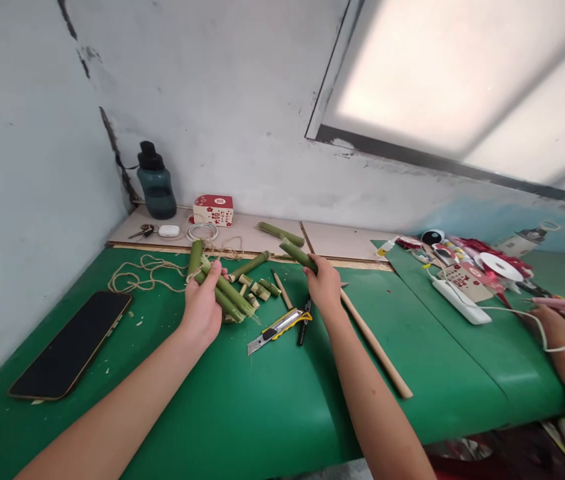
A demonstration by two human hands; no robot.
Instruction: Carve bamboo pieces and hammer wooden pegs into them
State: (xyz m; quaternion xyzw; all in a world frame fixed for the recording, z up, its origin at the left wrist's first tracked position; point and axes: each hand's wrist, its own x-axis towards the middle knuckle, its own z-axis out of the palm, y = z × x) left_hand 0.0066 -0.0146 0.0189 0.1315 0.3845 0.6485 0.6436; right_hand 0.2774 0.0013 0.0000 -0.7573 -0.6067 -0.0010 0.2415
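My left hand [204,300] is closed around several green bamboo pieces [229,297] that stick out past the fingers, their cut ends frayed. In my right hand [324,285] is a single bamboo piece [298,255], gripped at its near end and pointing up and to the left. Short bamboo offcuts [261,291] lie on the green table between the two hands. Below them rests a yellow utility knife [278,328] with its blade out, touching a black marker [304,327]. A wooden stick [377,347] lies right of my right forearm. Loose twine [147,270] curls beside my left hand.
A phone [72,347] lies at the left. Along the wall stand a dark bottle [157,190] and a red-and-white box [213,212], with another bamboo piece [281,233] nearby. At right are a white power strip [461,301], craft supplies and another person's hand [555,327] holding a pink tool.
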